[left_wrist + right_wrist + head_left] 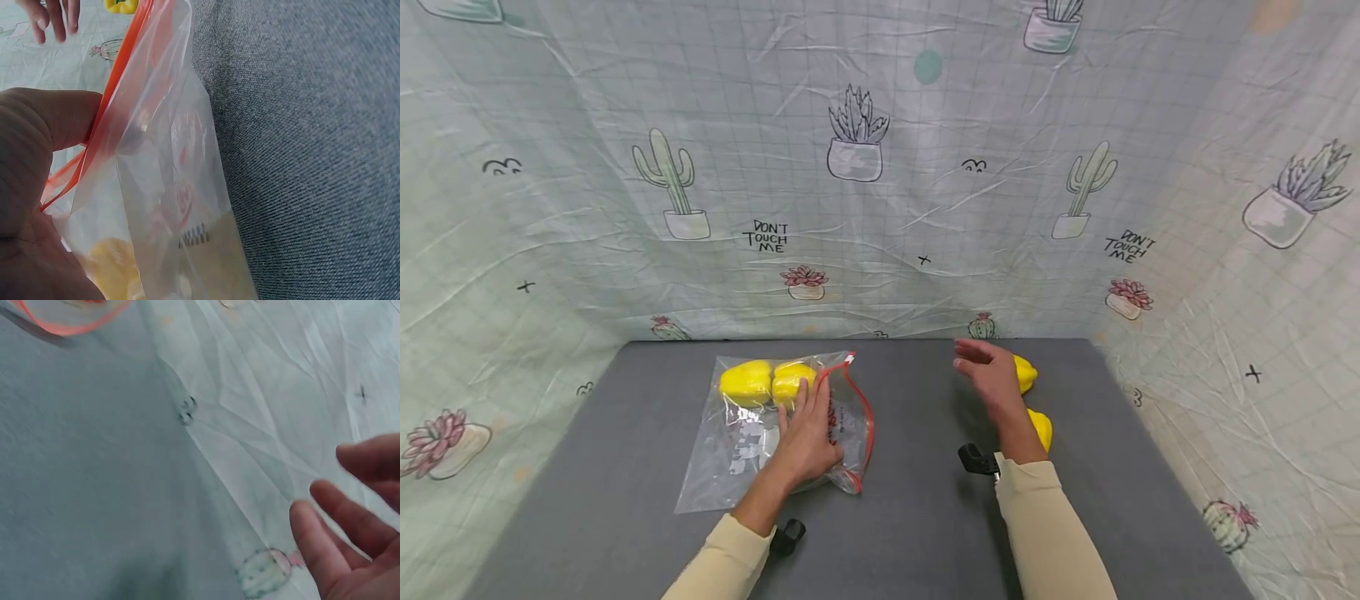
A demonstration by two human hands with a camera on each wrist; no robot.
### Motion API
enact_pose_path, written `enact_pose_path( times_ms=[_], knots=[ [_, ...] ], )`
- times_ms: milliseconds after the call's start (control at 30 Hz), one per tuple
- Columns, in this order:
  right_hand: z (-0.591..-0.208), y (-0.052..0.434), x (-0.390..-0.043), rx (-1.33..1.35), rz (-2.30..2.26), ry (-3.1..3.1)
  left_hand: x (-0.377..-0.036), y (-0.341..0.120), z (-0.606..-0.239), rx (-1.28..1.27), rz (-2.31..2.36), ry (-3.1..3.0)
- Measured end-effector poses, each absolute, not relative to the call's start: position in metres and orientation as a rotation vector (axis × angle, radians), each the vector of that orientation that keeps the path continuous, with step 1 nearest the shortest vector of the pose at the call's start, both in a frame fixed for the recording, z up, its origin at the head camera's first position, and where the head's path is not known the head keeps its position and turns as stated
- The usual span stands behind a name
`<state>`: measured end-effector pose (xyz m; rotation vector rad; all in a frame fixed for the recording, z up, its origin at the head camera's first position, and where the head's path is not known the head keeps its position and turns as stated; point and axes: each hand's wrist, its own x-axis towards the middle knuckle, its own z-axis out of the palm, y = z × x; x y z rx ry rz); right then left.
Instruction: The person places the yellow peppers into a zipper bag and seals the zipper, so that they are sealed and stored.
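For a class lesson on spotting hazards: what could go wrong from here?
The right arm could bump the loose yellow peppers partly hidden beside it. If the left hand slips, the parted red rim of the bag might sag shut. Tilting the bag could spill the two peppers inside.

Left hand [807,442] lies with fingers [812,402] extended, right hand [995,379] hovers loosely curved.

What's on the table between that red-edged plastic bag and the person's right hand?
Nothing: the head view shows just a bare stretch of grey tabletop between the plastic bag and the right hand.
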<state>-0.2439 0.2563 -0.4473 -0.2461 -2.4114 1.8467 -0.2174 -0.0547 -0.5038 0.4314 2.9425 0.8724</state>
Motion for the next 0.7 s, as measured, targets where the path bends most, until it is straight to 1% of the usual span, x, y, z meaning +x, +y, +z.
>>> enact_pose_path(
  times_ms=[267, 500, 700],
  knots=[
    [-0.435, 0.29, -0.247, -0.505, 1.749, -2.425, -0.217, -0.057, -0.503, 0.427, 0.876, 2.93],
    [-0.434, 0.309, -0.249, -0.595, 1.725, -2.461, -0.219, -0.058, -0.504, 0.422, 0.872, 2.928],
    [-0.445, 0.334, -0.252, -0.674, 1.771, -2.489, -0.219, -0.058, -0.503, 0.431, 0.872, 2.919]
  ],
)
